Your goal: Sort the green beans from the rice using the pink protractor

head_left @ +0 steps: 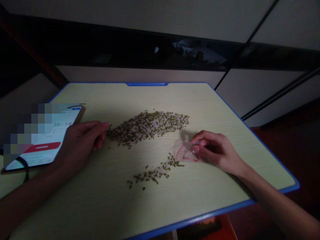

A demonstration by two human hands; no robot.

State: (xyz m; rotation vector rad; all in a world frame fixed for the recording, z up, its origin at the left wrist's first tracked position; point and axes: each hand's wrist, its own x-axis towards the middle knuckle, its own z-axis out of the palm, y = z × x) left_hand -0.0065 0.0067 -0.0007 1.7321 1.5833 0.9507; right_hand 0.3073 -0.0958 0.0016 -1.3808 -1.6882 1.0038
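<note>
A wide pile of small green beans mixed with pale grains (147, 125) lies at the middle of a light wooden table top with a blue rim (190, 220). A smaller strip of green beans (155, 173) lies nearer to me. My right hand (215, 151) pinches a clear plastic protractor with pink marks (186, 151) that stands on edge against this smaller strip. My left hand (80, 141) rests on the table with its fingers loosely curled, the fingertips touching the left end of the big pile. It holds nothing.
A lit phone (47, 143) with a timer and a red bar lies at the left, beside my left wrist, with a dark cable by it. The table's edges fall away to a dark floor at the right and front.
</note>
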